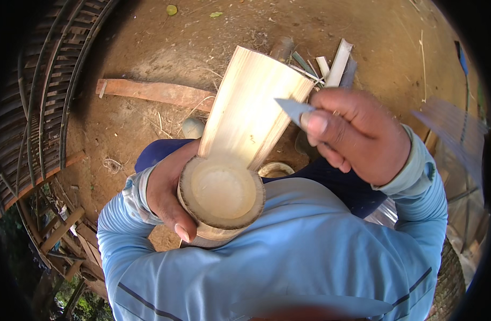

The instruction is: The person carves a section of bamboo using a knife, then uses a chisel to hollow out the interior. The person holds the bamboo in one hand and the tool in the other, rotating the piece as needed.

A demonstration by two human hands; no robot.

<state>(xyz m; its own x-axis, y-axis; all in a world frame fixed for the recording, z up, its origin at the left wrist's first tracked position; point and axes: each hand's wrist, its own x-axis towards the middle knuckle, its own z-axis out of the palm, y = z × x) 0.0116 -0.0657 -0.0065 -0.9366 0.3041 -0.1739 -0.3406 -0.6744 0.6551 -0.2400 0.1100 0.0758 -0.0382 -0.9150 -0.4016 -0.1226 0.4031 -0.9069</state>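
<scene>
My left hand (170, 187) is wrapped round the near end of a cut bamboo section (221, 195), its thumb lying along the left side. That end faces up and shows a pale round hollow with a thick, rough rim. From its far side a long, pale, curved bamboo wall (253, 101) stretches away from me. My right hand (360, 131) is closed on a small knife (293, 109), thumb along the blade; the handle is hidden in the fist. The grey pointed blade aims left, over the right edge of the bamboo wall; I cannot tell whether it touches.
A reddish wooden plank (154, 92) lies on the dirt ground, with bamboo offcuts (339, 63) beyond the bamboo. A slatted structure (42, 91) stands at the left. See-through plastic sheeting (451, 136) hangs at the right. A pale round rim (276, 169) shows near my legs.
</scene>
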